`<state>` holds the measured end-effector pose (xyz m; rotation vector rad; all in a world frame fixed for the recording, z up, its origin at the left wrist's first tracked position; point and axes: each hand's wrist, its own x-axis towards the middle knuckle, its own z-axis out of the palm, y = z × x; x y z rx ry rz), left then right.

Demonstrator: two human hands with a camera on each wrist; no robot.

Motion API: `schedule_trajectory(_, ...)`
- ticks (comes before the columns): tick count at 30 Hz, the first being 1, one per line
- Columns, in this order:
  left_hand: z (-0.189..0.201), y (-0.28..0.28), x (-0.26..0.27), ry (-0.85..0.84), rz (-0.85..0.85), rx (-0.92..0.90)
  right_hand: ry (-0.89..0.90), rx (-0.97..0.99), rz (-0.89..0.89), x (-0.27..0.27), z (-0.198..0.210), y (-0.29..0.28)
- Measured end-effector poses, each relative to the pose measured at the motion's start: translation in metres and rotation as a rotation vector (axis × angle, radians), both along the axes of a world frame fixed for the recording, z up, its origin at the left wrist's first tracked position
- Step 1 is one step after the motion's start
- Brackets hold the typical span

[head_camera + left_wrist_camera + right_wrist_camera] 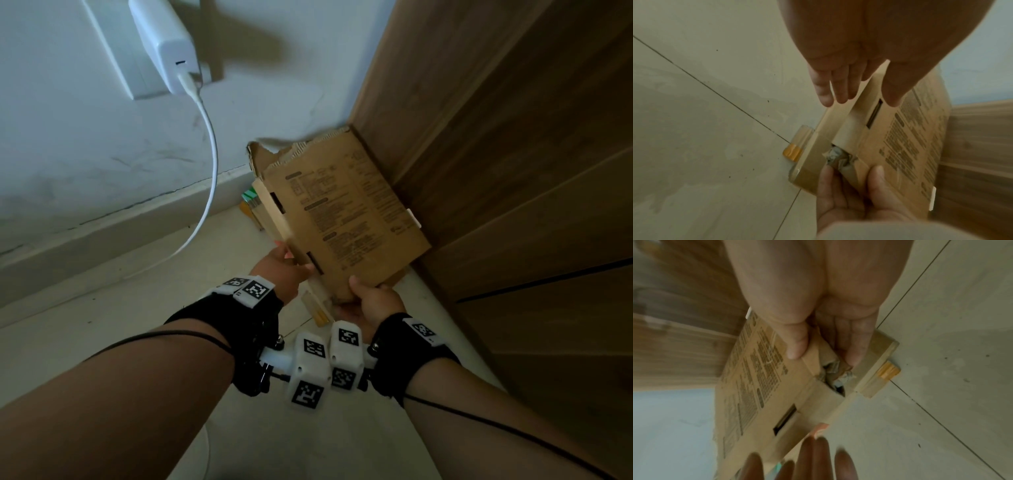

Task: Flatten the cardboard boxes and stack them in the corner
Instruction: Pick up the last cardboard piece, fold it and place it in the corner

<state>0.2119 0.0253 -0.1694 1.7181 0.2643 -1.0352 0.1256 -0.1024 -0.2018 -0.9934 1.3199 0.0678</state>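
Note:
A flattened brown cardboard box [346, 219] with black print stands tilted in the corner between the white wall and the wooden panel. My left hand [284, 262] pinches its left edge, thumb on the printed face [894, 91] and fingers [840, 87] behind it. My right hand [364, 301] grips the near lower corner, thumb [796, 345] on the print and fingers [856, 344] round the torn, crumpled edge. Behind it, more flat cardboard with an orange-taped end [792, 152] rests on the floor.
A white charger [164, 44] sits in a wall socket, and its cable [212, 154] hangs down to the floor left of the box. The wooden panel [513, 171] closes the right side. A skirting board [102, 233] runs along the wall. Pale floor tiles [705, 146] lie to the left.

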Motion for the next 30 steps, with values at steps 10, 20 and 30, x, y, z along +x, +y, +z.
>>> schedule_trajectory(10,-0.017,0.018,0.005,-0.039,-0.055,0.141,0.214,-0.135,0.162,0.01,-0.016,-0.022)
schedule_trajectory(20,-0.02,0.013,0.0,-0.073,-0.101,0.142,0.266,-0.237,0.312,0.0,-0.043,-0.038)
schedule_trajectory(30,-0.019,0.012,0.001,-0.079,-0.086,0.132,0.273,-0.304,0.222,-0.005,-0.034,-0.039)
